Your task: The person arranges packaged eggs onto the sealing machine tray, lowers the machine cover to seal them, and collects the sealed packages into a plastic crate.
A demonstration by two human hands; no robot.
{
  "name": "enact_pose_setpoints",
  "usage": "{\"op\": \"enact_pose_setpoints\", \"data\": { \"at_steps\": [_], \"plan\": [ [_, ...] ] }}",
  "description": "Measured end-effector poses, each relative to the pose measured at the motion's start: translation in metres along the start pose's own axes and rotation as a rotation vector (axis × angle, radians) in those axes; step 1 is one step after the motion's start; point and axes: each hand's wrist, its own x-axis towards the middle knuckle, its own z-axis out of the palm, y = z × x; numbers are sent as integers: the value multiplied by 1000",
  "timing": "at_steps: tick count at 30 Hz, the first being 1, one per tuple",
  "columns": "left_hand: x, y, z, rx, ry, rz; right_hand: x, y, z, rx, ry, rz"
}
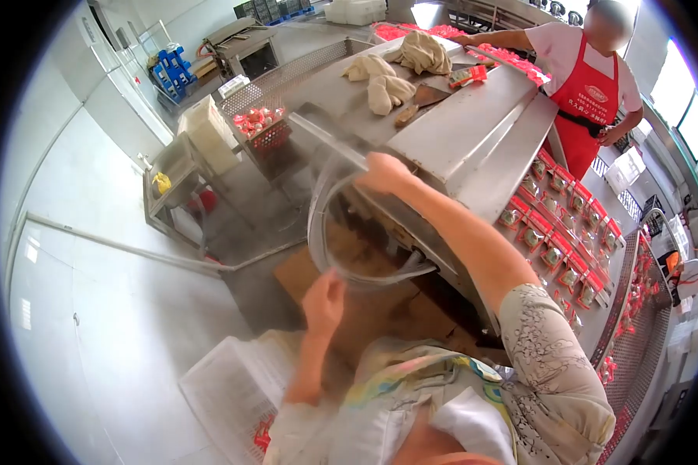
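Note:
My right hand (385, 172) is closed round a clear tube (326, 139), whose straight end points toward the upper left. From there a clear flexible hose (315, 232) loops down and back to the machine's side, beneath the steel worktop. My left hand (323, 302) is lower, its fingers curled at the hose's bottom bend. Blur hides whether it grips the hose or only touches it. Beyond my right hand, a scraper (423, 101) and beige gloves (384, 89) lie on the steel worktop (326, 81), near a red-and-clear packet (468, 75).
A co-worker in a red apron (589, 101) stands across the worktop. Sealed red packets (554, 252) lie in rows at right. A perforated basket (271, 136) holds more packets. A white crate (225, 387) stands at lower left, above it a white wall (116, 271).

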Motion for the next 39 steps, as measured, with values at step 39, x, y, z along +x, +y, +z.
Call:
{"op": "enact_pose_setpoints", "data": {
  "at_steps": [39],
  "plan": [
    [-66, 211, 240, -38, -741, 908, -522, 269, 9, -36, -39, 694]
  ]
}}
